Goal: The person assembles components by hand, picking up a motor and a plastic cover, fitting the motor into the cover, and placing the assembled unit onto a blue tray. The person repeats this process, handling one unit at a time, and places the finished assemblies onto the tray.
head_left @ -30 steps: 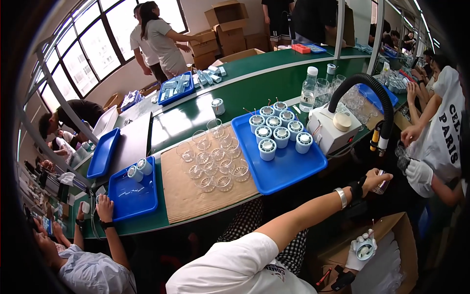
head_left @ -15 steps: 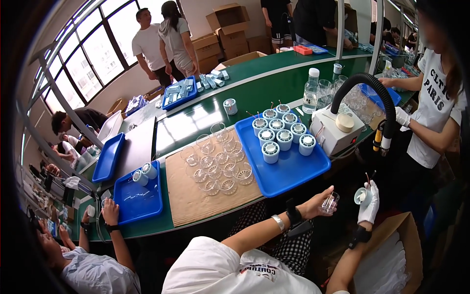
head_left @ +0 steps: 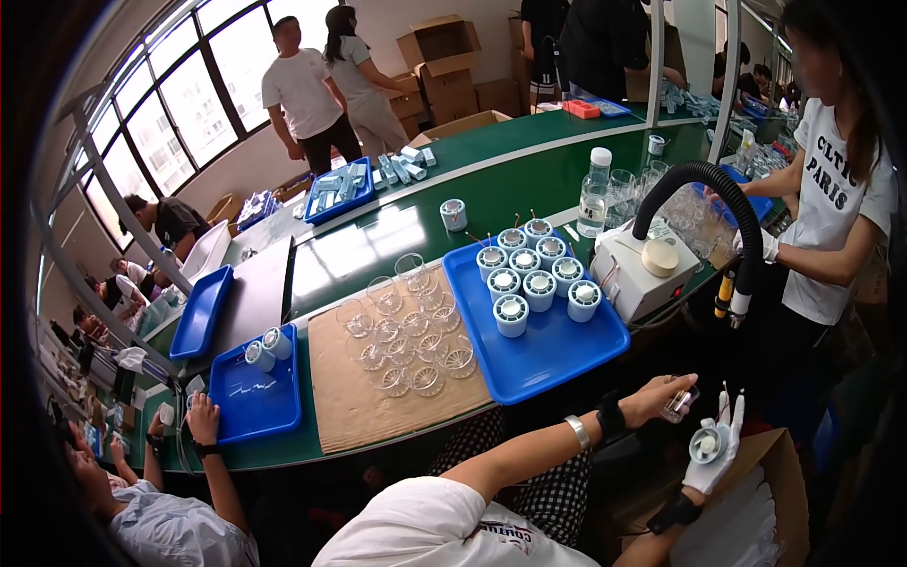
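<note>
My bare left hand [head_left: 650, 401] grips a small clear plastic cup [head_left: 680, 404], held out beyond the table's front edge. Close to its right, my white-gloved right hand [head_left: 724, 463] holds a pale-blue round motor housing [head_left: 706, 446] against the palm, its open end turned up. Two fingers of the glove point upward. Cup and housing are apart. On the table, a blue tray [head_left: 539, 379] carries several similar pale-blue housings [head_left: 539, 289] with thin wires. Left of that tray, several clear plastic cups [head_left: 414, 324] stand on a cardboard sheet [head_left: 333, 406].
A white box machine [head_left: 635, 279] with a black flexible hose [head_left: 704, 175] stands right of the tray, beside a clear bottle [head_left: 593, 203]. Under my right forearm is an open carton [head_left: 789, 491] of white pieces. Co-workers sit at left and stand at right.
Both hands have moved a little right, the right one also lower. The gloved hand has tilted the housing more upright, and its fingers have straightened. The table scene has shifted slightly left in view.
</note>
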{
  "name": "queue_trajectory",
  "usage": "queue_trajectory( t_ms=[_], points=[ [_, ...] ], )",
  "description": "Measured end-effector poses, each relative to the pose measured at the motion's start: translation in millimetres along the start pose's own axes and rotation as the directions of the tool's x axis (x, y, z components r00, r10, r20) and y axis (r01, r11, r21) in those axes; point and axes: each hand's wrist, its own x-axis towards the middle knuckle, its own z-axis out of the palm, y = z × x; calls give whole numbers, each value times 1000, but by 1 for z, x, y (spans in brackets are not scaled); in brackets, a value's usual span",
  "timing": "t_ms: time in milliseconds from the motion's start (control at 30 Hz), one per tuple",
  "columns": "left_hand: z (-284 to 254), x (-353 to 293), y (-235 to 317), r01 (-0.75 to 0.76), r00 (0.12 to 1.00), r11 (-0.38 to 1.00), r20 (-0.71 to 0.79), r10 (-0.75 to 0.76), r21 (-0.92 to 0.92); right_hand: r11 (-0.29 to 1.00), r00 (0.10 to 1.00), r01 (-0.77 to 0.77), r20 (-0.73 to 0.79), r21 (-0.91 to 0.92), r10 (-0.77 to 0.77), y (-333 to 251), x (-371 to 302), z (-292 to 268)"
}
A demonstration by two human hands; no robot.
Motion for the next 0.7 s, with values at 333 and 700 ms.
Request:
queue_trajectory(
  t_ms=[333, 700],
  points=[
    [18, 84, 3, -102, 959, 827, -166, 230, 553, 978, 912, -103, -409, -183, 19, 5, -56, -11],
    [-73, -122, -47, 2, 1000, 957, 6, 0, -291, 973, 975, -204, -107, -108, 192, 44, 57, 30]
  ],
)
